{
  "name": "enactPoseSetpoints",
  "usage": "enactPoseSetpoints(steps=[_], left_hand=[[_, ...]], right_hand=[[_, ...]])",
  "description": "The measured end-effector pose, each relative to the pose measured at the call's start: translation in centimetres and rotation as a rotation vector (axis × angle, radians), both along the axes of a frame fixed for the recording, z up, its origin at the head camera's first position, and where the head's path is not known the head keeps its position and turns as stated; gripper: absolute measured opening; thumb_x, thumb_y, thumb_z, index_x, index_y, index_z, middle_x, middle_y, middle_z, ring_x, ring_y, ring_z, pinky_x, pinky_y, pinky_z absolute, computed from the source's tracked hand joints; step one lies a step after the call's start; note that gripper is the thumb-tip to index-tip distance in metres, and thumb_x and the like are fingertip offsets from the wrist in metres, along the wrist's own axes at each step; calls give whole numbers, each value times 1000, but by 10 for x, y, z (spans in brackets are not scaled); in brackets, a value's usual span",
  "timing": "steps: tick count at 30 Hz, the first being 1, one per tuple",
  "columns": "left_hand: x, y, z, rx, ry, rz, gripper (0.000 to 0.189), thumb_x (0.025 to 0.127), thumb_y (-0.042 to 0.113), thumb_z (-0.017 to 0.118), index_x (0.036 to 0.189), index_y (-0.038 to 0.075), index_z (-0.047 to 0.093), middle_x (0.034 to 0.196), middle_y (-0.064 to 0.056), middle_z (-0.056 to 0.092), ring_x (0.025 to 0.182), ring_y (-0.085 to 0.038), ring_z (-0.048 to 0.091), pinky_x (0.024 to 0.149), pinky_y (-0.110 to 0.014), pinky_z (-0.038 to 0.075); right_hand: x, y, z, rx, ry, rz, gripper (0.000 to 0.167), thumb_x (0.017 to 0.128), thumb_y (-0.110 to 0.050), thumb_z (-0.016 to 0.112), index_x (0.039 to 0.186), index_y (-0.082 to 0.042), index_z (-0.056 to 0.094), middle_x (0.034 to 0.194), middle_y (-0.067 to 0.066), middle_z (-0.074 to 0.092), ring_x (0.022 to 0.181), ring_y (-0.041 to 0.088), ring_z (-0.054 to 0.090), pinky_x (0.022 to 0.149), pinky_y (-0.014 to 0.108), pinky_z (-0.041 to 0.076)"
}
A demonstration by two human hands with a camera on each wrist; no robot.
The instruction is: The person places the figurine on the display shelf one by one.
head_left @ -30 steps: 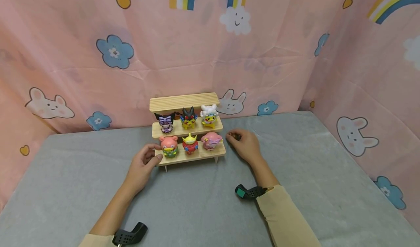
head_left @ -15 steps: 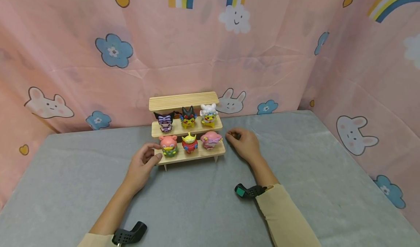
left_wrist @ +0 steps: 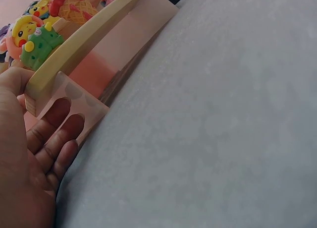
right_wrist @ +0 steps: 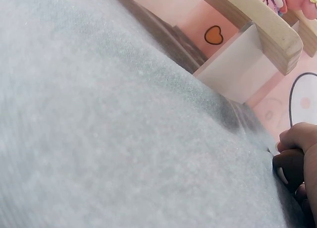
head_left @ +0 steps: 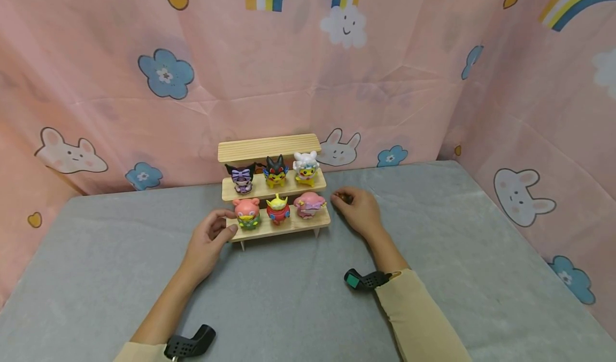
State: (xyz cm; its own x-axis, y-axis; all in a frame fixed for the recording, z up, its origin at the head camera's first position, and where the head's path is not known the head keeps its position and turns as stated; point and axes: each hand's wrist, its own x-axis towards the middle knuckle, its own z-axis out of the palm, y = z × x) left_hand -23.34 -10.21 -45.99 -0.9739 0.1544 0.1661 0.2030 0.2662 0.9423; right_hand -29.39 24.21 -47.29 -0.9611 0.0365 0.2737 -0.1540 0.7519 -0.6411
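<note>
A three-tier wooden display stand (head_left: 269, 148) on translucent legs carries small toy figures. My left hand (head_left: 202, 244) grips the left end of its lowest board, thumb (left_wrist: 15, 82) at the board's edge and other fingers below by the leg. Beside it stands a pink-and-green figure (head_left: 247, 214); a red-and-yellow one (head_left: 278, 209) and a pink one (head_left: 309, 205) share that board. The middle board bears a purple-and-black figure (head_left: 242, 179), a black-eared yellow one (head_left: 276, 172) and a white-hooded yellow one (head_left: 306, 168). Right of the stand, my right hand (head_left: 358, 212) holds a small dark rounded object (right_wrist: 290, 166), mostly hidden.
Grey cloth (head_left: 289, 303) covers the table. Behind it hangs a pink printed curtain (head_left: 269, 73), which also runs along the right side. A black wrist camera mount (head_left: 191, 343) sits on the left wrist, another black mount (head_left: 368, 280) on the right.
</note>
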Motion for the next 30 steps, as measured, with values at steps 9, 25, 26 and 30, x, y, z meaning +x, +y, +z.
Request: enactPoseSetpoints(steps=[9,25,26,30], left_hand=[[0,1,0,6,2,-3,22,101,11,58,121,2,59,81,-1,56,71,-10,50,67,-25,43],[-1,0,-1,8,19,-5,20,101,10,58,120,2,59,77,1,54,67,-10,47,65,-25,42],[-1,0,-1,10,18,-2,20,101,9,58,119,1,59,77,1,54,68,-10,48,65,-25,42],[0,1,-1,8,16,4,21,101,9,58,120,1,59,79,1,55,69,-10,49,66,-25,43]], right_hand=[[0,1,-1,8,2,3,24,95,-28,69,104,-8,77,87,8,72,76,20,60,71,32,44],[0,1,1,5,11,9,24,95,-28,69,104,-8,77,86,8,72,75,20,60,70,31,44],[0,1,1,6,10,8,24,95,-28,69,104,-8,77,86,7,72,75,19,60,70,31,44],[0,1,1,2,8,8,24,95,-28,69,104,-8,77,85,7,72,74,19,59,70,31,43]])
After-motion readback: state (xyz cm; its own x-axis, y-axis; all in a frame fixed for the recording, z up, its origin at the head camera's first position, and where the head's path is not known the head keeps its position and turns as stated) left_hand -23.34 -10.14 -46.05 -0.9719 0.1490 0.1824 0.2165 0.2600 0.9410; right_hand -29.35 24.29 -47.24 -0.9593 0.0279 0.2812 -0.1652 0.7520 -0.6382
